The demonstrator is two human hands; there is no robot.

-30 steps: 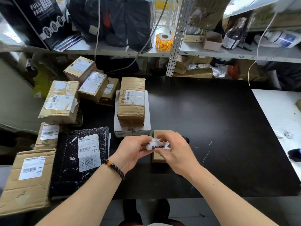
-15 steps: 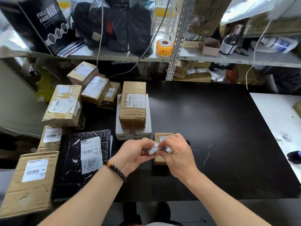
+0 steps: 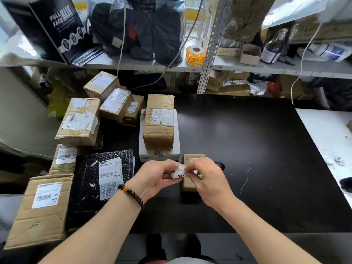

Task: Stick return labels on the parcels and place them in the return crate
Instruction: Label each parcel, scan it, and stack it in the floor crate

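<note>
Head view: left hand point(image 3: 156, 178) and right hand point(image 3: 206, 180) pinching a white label point(image 3: 179, 171) between fingertips, just above a small box point(image 3: 190, 184) on the black table point(image 3: 257, 159). Probably peeling. Not stuck yet; many parcels point(image 3: 80, 122) waiting left; no crate visible.

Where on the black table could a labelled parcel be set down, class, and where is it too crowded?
Free: the wide bare stretch of black table right of the small brown parcel, running to the white table, and the strip behind it up to the shelf post. Crowded: the left side, where stacked cardboard parcels and a black bubble mailer lie.
</note>
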